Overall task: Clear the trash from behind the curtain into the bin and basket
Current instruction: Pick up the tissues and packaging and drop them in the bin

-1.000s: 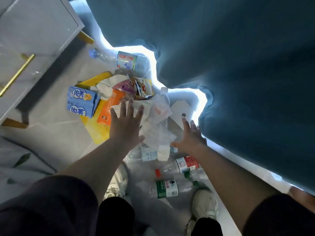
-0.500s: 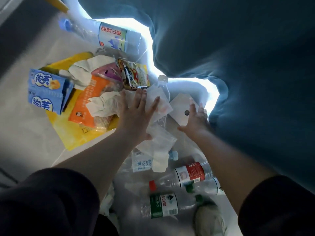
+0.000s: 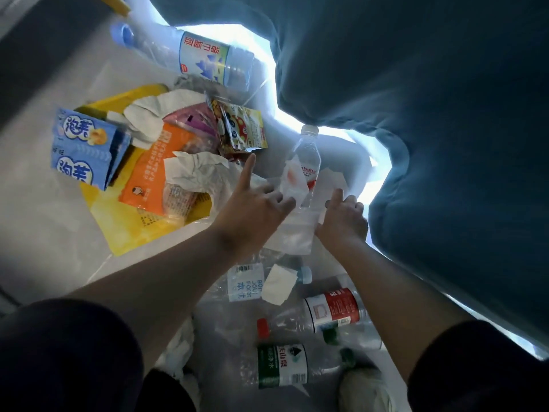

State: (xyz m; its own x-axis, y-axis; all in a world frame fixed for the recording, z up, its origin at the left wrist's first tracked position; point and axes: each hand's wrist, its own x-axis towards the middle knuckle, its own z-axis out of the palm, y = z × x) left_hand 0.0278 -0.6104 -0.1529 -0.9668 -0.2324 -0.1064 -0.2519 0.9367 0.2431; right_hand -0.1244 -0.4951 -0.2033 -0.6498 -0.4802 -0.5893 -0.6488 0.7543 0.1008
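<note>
Head view: since half a second ago, the left hand (image 3: 252, 212) has been drawn from a flat spread into a grip curled on the clear wrapper (image 3: 292, 179), with the index finger left straight. The right hand (image 3: 341, 221), formerly flat, is now clenched on the white card (image 3: 331, 181), just beside the curtain (image 3: 430, 129). Both pieces are still down on the floor (image 3: 44, 227).

Six plastic bottles (image 3: 329, 310) are counted on the floor (image 3: 44, 233): one large bottle (image 3: 208, 58) and five small bottles (image 3: 306, 162). Three snack packets (image 3: 151, 176), one blue carton (image 3: 86, 147) and one yellow bag (image 3: 133, 230) are seen. Three crumpled tissues (image 3: 196, 173), one clear wrapper (image 3: 294, 233), one white card (image 3: 329, 182) and one curtain (image 3: 430, 129) are noted.
</note>
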